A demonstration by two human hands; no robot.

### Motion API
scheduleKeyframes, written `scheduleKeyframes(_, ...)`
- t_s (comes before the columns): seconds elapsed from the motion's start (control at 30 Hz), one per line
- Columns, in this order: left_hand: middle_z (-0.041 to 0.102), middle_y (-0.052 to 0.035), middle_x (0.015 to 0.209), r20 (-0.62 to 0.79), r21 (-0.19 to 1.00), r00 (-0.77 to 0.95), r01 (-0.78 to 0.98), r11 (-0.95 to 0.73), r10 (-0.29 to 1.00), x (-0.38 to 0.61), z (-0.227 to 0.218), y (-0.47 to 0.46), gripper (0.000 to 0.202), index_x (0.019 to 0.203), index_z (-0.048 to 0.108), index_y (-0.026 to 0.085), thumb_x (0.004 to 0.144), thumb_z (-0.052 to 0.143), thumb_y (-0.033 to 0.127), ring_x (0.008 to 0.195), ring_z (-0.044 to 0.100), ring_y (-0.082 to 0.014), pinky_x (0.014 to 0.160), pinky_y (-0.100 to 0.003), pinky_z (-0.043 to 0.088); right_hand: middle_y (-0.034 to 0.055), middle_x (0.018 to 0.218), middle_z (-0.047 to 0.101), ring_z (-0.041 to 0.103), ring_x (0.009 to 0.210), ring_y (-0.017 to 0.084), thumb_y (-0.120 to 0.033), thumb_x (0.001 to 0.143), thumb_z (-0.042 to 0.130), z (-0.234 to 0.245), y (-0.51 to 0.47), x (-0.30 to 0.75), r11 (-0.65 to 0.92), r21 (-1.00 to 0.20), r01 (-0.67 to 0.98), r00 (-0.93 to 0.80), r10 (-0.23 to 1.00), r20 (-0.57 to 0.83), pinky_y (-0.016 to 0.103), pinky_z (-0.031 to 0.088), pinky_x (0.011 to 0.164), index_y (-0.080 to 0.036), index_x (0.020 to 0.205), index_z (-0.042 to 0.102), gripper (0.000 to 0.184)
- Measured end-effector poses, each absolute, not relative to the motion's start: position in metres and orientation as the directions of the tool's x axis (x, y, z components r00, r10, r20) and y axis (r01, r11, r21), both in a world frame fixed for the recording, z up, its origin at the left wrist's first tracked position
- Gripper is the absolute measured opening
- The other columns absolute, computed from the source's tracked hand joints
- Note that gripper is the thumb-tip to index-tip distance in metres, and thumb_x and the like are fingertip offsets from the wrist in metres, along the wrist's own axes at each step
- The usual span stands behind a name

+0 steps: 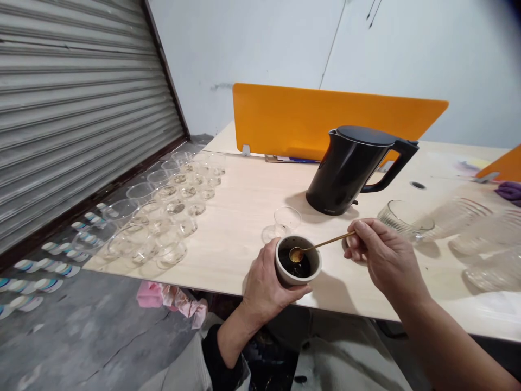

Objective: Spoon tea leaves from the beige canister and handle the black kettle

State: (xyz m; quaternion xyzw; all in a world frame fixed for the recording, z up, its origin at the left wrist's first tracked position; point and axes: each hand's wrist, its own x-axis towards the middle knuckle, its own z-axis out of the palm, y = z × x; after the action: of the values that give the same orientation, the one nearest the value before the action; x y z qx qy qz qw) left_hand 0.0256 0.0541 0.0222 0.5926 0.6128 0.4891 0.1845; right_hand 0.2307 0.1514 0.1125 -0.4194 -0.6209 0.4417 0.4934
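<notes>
My left hand [266, 279] is wrapped round a small grey cup [299, 281], tilted toward me above the table's front edge. Dark contents [300, 267] lie inside it; whether loose leaves or liquid I cannot tell. Between the fingertips of my right hand [382, 255] is the thin handle of a gold-coloured spoon [325, 243]. The spoon's bowl is at the mouth of the cup, over the dark contents, and looks amber inside. Just behind the cup stands a clear cup [287, 217] on the table.
Rows of clear cups [175, 209] cover the table's left side. A black kettle [350, 171] stands behind my right hand, before an orange divider [325, 119]. To the right are a ribbed glass bowl [402, 220] and several clear glasses [488, 239]. White-and-blue items [49, 264] line the floor.
</notes>
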Motion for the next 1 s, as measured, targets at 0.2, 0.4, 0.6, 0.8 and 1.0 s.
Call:
scheduleKeyframes(0.2,0.058,-0.0142,0.145,0.353,0.814,-0.214,0.550,-0.186,0.911,0.024,0.022,0.054,0.105,0.150,0.035,0.025,0.065,0.093,0.048,0.134,0.059,-0.0375,0.112,-0.056,0.051,-0.0036,0.061,0.061,0.058,0.053,0.012,-0.041,0.104,0.059,0.121,0.137,0.224,0.577,-0.723,0.381,-0.355,0.813,0.461,0.027,0.049,0.057,-0.023,0.084,0.067,0.028)
scheduleKeyframes(0.4,0.059,-0.0132,0.144,0.344,0.814,-0.217,0.554,-0.175,0.914,0.024,0.022,0.054,0.105,0.149,0.035,0.025,0.065,0.093,0.049,0.133,0.060,-0.0367,0.111,-0.057,0.051,-0.0033,0.065,0.064,0.058,0.053,0.010,-0.038,0.105,0.058,0.130,0.128,0.222,0.575,-0.735,0.359,-0.395,0.807,0.439,0.026,0.048,0.057,-0.023,0.087,0.069,0.026)
scheduleKeyframes(0.6,0.058,-0.0138,0.144,0.385,0.802,-0.207,0.558,-0.215,0.899,0.024,0.020,0.055,0.107,0.150,0.034,0.026,0.064,0.094,0.048,0.134,0.059,-0.0366,0.112,-0.056,0.050,-0.0041,0.062,0.058,0.055,0.051,0.012,-0.046,0.098,0.068,0.122,0.143,0.224,0.309,-0.945,0.104,-0.174,0.942,0.289,0.030,0.059,0.058,-0.023,0.087,0.069,0.026)
scheduleKeyframes(0.8,0.059,-0.0137,0.144,0.393,0.802,-0.205,0.553,-0.225,0.896,0.024,0.020,0.055,0.106,0.149,0.034,0.025,0.065,0.094,0.047,0.133,0.060,-0.0366,0.112,-0.056,0.051,-0.0040,0.063,0.058,0.052,0.049,0.010,-0.049,0.093,0.074,0.115,0.151,0.223,0.198,-0.980,0.026,-0.127,0.973,0.193,0.028,0.061,0.056,-0.021,0.085,0.070,0.029)
scheduleKeyframes(1.0,0.060,-0.0142,0.144,0.397,0.797,-0.208,0.561,-0.223,0.894,0.024,0.021,0.056,0.106,0.150,0.035,0.025,0.064,0.095,0.046,0.133,0.060,-0.0369,0.112,-0.056,0.052,-0.0047,0.065,0.058,0.049,0.048,0.006,-0.045,0.089,0.079,0.119,0.159,0.223,0.161,-0.983,-0.085,-0.074,0.983,0.168,0.025,0.062,0.060,-0.021,0.085,0.070,0.025)
